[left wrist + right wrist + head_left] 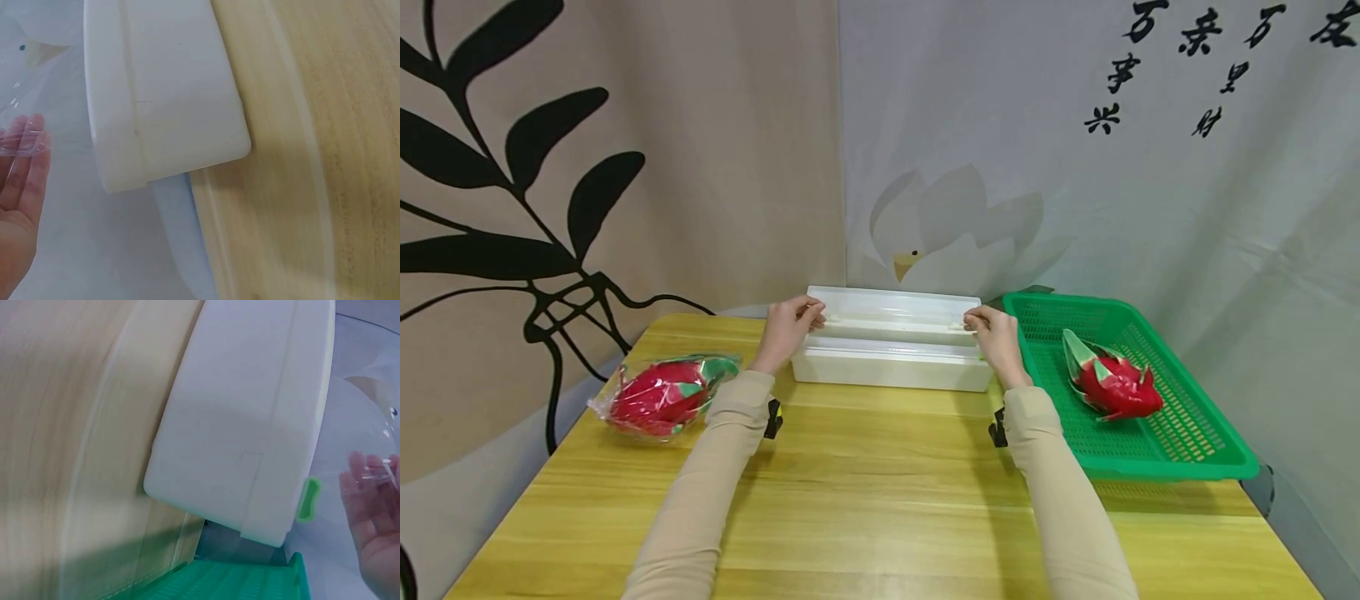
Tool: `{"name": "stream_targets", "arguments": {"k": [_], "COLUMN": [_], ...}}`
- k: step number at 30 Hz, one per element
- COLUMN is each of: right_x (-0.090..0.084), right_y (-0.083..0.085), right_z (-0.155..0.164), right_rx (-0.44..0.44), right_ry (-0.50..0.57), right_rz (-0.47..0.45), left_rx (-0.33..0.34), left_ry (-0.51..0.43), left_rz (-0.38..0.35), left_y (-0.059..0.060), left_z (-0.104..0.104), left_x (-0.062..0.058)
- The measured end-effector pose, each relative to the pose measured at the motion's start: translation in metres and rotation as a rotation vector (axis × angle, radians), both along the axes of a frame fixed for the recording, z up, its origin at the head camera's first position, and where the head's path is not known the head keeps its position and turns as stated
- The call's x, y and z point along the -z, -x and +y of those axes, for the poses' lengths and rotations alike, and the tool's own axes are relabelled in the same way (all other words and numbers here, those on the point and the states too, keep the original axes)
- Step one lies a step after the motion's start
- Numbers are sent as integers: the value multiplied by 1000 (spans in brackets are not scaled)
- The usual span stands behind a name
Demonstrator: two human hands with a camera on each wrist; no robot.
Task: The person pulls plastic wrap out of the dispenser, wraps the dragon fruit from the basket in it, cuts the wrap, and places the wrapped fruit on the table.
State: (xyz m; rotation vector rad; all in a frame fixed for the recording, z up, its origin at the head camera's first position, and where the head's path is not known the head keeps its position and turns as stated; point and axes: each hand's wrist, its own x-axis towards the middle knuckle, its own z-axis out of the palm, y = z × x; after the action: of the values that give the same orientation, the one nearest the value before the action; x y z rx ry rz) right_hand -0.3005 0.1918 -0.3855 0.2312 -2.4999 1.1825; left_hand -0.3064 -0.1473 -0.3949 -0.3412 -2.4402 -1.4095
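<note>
A long white plastic-wrap dispenser [891,369] stands at the table's far edge, its see-through lid [895,302] raised at the back. My left hand [788,329] pinches one end of a clear sheet of plastic wrap [37,75] by the dispenser's left end. At the right end, my right hand [998,337] pinches the wrap's other side between thumb and fingers. Both hands are above the box at about lid height. The film is hard to see in the head view; both wrist views show it glinting at the fingertips. A small green tab [308,499] sticks out at the dispenser's right end.
On the left of the table lies a red dragon fruit [658,396] wrapped in clear film, near the left sleeve. A green basket [1165,467] on the right holds another dragon fruit [1116,385]. Behind the table hangs a printed curtain [970,108].
</note>
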Motion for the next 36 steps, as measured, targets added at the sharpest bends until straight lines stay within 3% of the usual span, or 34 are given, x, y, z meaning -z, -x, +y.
{"name": "stream_targets", "arguments": {"k": [15, 36], "right_x": [-17, -46], "right_y": [0, -8], "right_z": [1, 1], "right_rx": [-35, -67], "right_ry": [6, -25], "right_rz": [-68, -45], "left_rx": [-30, -51], "left_ry": [4, -22], "left_rz": [52, 99], "left_y": [-2, -7], "left_z": [-1, -1], "left_x": [-13, -33]}}
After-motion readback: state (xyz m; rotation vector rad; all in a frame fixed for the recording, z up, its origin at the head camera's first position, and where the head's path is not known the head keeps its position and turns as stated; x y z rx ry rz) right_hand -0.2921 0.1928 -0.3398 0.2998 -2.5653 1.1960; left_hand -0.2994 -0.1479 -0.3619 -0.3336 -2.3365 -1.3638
